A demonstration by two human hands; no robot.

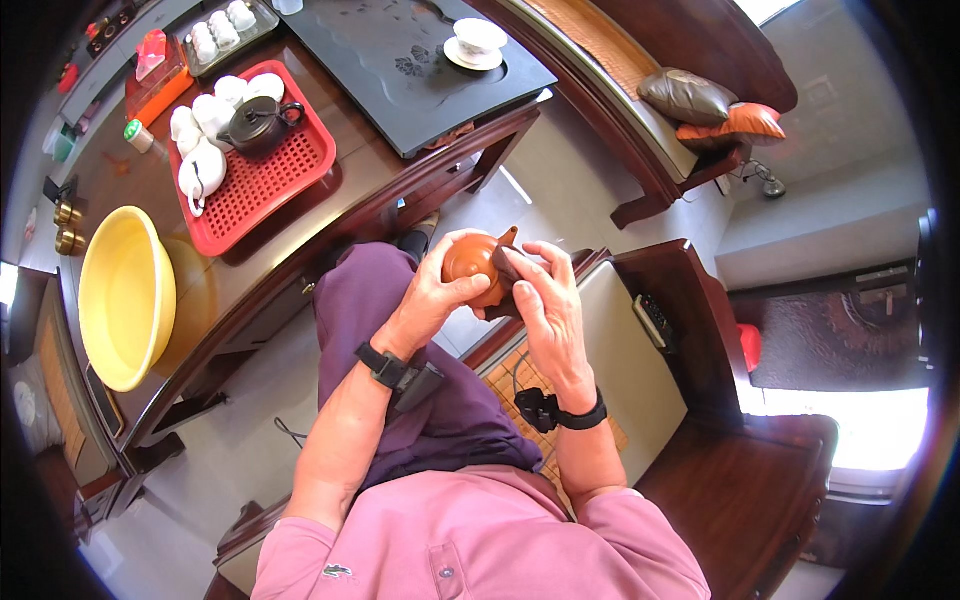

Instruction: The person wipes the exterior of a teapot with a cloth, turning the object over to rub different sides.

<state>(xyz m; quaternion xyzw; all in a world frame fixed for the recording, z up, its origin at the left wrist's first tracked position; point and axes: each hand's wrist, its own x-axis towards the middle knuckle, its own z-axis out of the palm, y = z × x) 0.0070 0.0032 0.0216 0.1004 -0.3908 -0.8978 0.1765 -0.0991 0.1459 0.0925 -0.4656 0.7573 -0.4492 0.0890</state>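
An orange-brown clay teapot (470,262) is held above my lap, its spout pointing up and to the right. My left hand (439,289) grips its left side, with the thumb across the front of the body. With my right hand (551,300) I hold a dark brown cloth (507,262) against the teapot's right side, near the spout. Part of the cloth hangs beneath the pot. The handle is hidden from view, and so is the underside.
On the wooden table, a red perforated tray (300,180) bears a dark teapot (259,126) and several white pieces of teaware. Left of it stands a yellow basin (120,300). A lidded white cup (478,43) rests on a black tea tray (360,67). A wooden armrest (667,300) is at my right.
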